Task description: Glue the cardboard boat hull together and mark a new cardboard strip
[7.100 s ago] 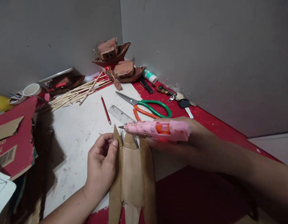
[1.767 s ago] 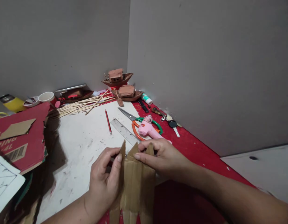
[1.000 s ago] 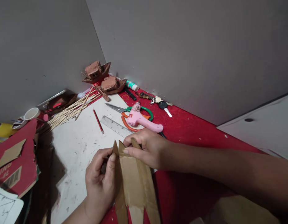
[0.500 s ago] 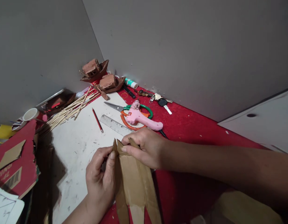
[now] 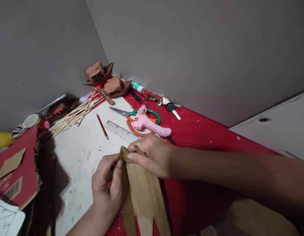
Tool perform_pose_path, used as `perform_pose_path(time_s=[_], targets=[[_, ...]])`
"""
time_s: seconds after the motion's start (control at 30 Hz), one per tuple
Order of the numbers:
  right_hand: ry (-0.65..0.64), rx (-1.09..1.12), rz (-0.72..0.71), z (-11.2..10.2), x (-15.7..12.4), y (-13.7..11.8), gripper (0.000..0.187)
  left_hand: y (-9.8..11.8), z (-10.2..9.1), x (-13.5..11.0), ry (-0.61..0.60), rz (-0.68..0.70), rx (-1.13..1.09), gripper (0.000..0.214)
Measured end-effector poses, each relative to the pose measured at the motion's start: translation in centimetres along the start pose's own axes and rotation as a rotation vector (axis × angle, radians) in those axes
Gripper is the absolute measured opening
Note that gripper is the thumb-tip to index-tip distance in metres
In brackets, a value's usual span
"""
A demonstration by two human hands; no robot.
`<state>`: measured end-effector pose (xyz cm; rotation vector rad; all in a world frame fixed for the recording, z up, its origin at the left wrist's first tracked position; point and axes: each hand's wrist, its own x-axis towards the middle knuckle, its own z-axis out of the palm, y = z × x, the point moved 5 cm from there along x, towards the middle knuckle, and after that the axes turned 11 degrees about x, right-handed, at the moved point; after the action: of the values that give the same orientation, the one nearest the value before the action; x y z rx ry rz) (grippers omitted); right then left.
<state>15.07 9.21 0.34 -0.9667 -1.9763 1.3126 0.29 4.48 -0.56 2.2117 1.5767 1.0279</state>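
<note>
"Cardboard cutout [image 5: 141,190] with pointed flaps: where is it in the head view?"

"Low in the middle, over the red bench [image 5: 198,137] and beside the near part of the white sheet [image 5: 78,170]. I can't tell how much of it rests on anything."

"And the fingers?"

"On the left hand [image 5: 106,180], thumb and index finger pinch the left flap near its tip. On the right hand [image 5: 154,155], the thumb presses on the middle flap and the other fingers curl around the far side, with the right flap poking up beside them."

"Any writing?"

"Pale letters on the red cardboard [image 5: 29,157] at the far left. 'AL' can be read; the line above is only partly legible. A barcode panel [image 5: 13,191] sits just below. The print on the teal-and-white tube [image 5: 137,87] is too small to read, as are the marks on the ruler [image 5: 121,131]."

"Containers?"

"One white-rimmed cup [image 5: 31,121], contents unclear. Just beside it is a bowl [image 5: 17,134] with something thin across its rim."

"What's near the right hand?"

"Pink glue gun [image 5: 142,122], lying across the handles of the scissors [image 5: 120,112]."
</note>
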Motion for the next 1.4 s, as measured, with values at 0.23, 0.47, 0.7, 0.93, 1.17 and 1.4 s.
perform_pose_path(time_s=[0.23, 0.47, 0.7, 0.93, 1.17, 1.4], targets=[[-0.02, -0.013, -0.002, 0.02, 0.04, -0.34, 0.035, 0.27, -0.04, 0.12, -0.018, 0.048, 0.052, 0.019], [-0.007, -0.007, 0.005, 0.13, 0.16, -0.09, 0.034, 0.6, 0.01, 0.18, -0.014, 0.059, 0.069, 0.017], [-0.011, -0.013, 0.035, 0.15, 0.29, 0.05, 0.033, 0.56, 0.19, 0.35, -0.006, 0.029, 0.054, 0.014], [-0.029, -0.033, -0.015, 0.47, 0.34, 0.04, 0.031, 0.48, 0.14, 0.34, 0.002, 0.004, 0.053, 0.013], [-0.039, -0.116, 0.048, 0.82, 0.32, 0.43, 0.028, 0.53, 0.11, 0.49, 0.012, -0.027, 0.036, 0.01], [-0.054, -0.049, 0.012, 0.57, 0.33, 0.29, 0.023, 0.65, 0.12, 0.3, 0.015, -0.009, 0.048, 0.011]])
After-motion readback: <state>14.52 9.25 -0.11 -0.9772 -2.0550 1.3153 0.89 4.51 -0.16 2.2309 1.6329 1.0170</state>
